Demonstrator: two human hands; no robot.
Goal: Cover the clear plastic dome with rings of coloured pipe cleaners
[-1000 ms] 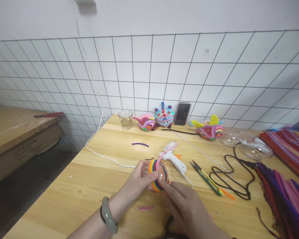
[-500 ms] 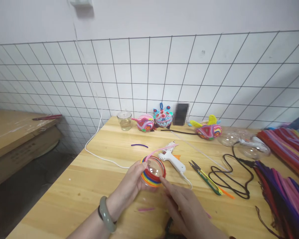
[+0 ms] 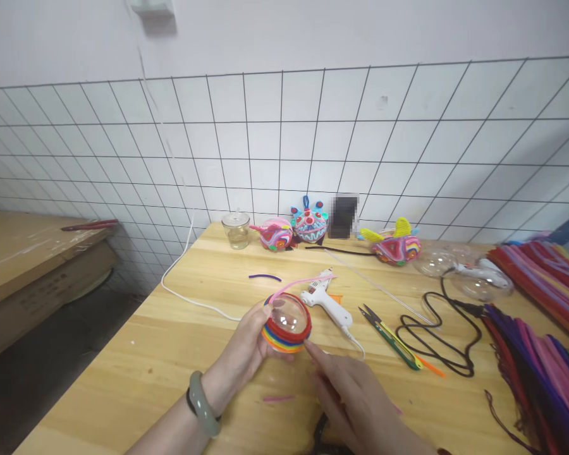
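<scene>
My left hand (image 3: 247,354) is closed around a clear plastic ball (image 3: 288,319) wound with rainbow bands of fuzzy pipe cleaner, red uppermost. The ball's bare clear top shows. A loose pink pipe cleaner (image 3: 304,282) sticks out from the ball by my left thumb and reaches right across a white glue gun (image 3: 329,301). The stretched index finger of my right hand (image 3: 353,388) is at the ball's right rim; I see nothing held in that hand, though its lower fingers are partly hidden. Short purple (image 3: 265,277) and pink pipe cleaner pieces (image 3: 279,399) lie nearby.
Green-and-yellow snips (image 3: 391,338) and a tangled black cord (image 3: 436,335) lie to the right. Pipe cleaner bundles (image 3: 540,366) fill the right edge, with clear plastic balls (image 3: 481,284) behind. Along the wall stand a glass (image 3: 236,230), finished fuzzy ornaments (image 3: 309,221) and a dark blurred panel (image 3: 344,216).
The ball in my left hand has shifted slightly left and tilted, showing more of the red band along its near side. My right index finger stays by its rim.
</scene>
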